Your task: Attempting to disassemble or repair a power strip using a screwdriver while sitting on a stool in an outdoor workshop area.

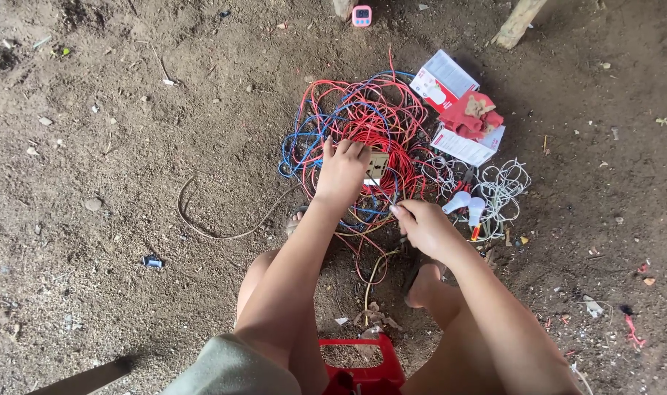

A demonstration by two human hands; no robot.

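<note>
Left hand (340, 172): closed over a small beige socket plate (377, 167), holding it above the tangle of red and blue wires (362, 121).
Right hand (421, 225): fingers pinched shut on a slim tool or wire end beside the plate; which one cannot be told.
Surroundings: white coiled wire (498, 190) and two white bulbs (466, 206) just right of the hands; red-and-white boxes (450, 95) beyond; bare dirt ground (114, 146).
Method advice: judged best to keep the plate steady, work one wire at a time, and keep loose strands clear.
</note>
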